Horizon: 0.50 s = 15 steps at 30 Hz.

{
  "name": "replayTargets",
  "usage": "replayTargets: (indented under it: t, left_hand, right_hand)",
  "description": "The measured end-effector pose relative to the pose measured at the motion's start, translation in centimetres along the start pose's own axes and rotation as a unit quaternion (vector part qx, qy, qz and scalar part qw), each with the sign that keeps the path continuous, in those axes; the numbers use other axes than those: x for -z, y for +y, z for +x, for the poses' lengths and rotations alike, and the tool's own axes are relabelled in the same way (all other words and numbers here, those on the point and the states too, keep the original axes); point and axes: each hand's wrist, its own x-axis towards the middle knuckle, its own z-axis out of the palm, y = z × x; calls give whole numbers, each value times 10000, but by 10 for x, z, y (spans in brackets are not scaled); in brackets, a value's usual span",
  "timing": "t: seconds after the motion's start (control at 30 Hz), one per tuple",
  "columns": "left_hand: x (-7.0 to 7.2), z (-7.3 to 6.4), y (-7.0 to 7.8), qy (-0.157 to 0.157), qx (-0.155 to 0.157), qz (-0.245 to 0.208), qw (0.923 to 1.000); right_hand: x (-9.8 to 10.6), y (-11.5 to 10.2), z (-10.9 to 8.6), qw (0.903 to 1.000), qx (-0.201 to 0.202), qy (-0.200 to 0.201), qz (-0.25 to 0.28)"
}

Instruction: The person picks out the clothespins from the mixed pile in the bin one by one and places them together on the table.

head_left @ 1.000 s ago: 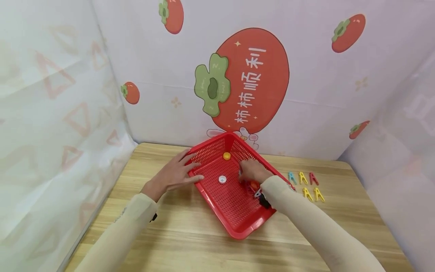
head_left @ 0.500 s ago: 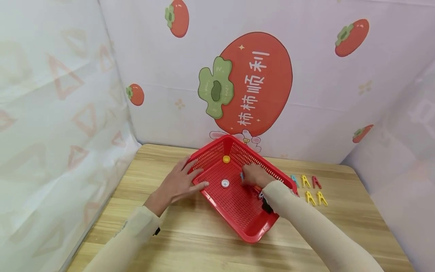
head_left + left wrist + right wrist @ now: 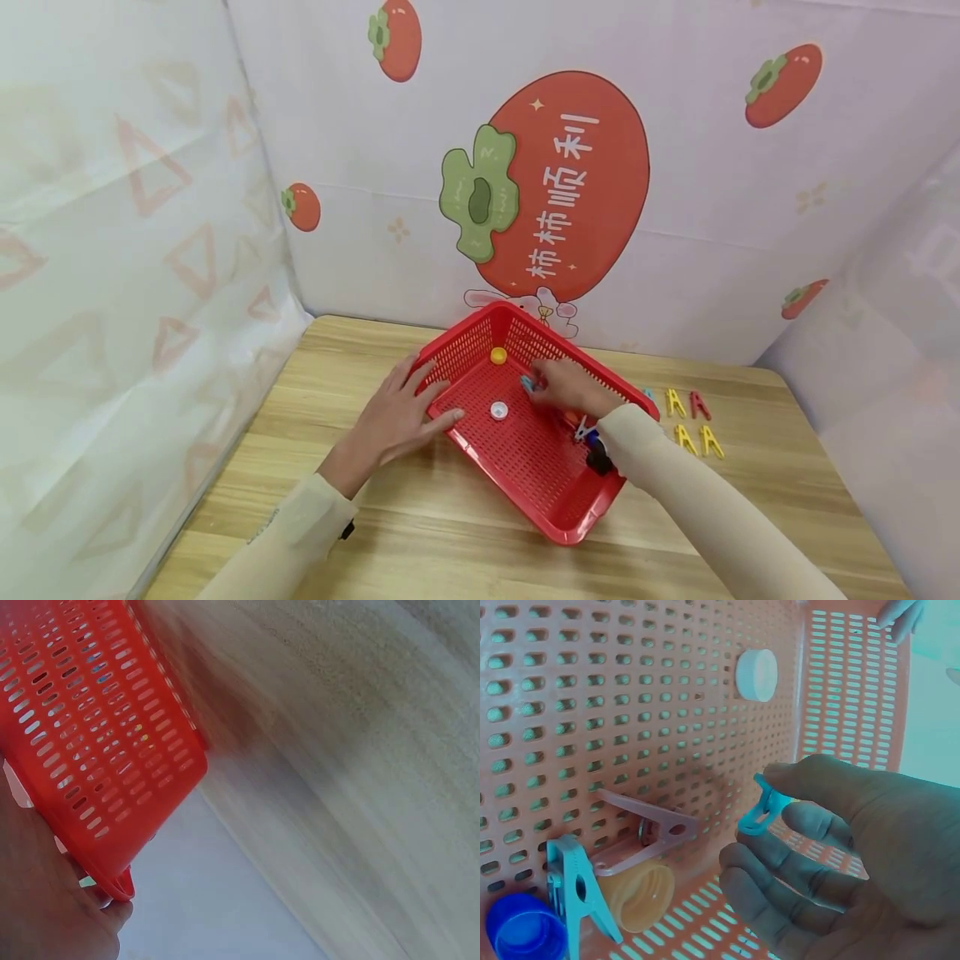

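Note:
My right hand (image 3: 566,387) is inside the red plastic basket (image 3: 517,492) and pinches a light blue clothespin (image 3: 763,810) between thumb and fingers. Below it in the right wrist view lie a reddish clothespin (image 3: 656,838), a pale clothespin (image 3: 577,889), an orange bottle cap (image 3: 639,896) and a blue bottle cap (image 3: 525,928). A white bottle cap (image 3: 498,410) sits mid-basket, and a yellow cap (image 3: 498,356) is in the far corner. My left hand (image 3: 386,421) rests on the basket's left rim, its fingers spread and reaching over the edge.
On the wooden table (image 3: 420,542), right of the basket, lie several clothespins: a red one (image 3: 699,406), yellow ones such as this yellow clothespin (image 3: 711,442), and a partly hidden blue one (image 3: 649,396). A patterned cloth wall (image 3: 360,267) stands behind the table.
The light blue clothespin has come up into clearer sight in my right hand's fingertips. The basket has turned slightly and shifted a little toward me, while my left hand stays on its rim.

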Motion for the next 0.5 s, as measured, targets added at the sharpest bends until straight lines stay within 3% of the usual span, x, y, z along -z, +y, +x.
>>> replayTargets:
  t: [0.23, 0.5]
  left_hand:
    - [-3, -6, 5, 291, -105, 158, 9994]
    - [-5, -11, 15, 99, 263, 86, 9996]
  right_hand:
    - [8, -3, -3, 9987, 377, 172, -309]
    - [21, -8, -17, 9917, 1018, 296, -727]
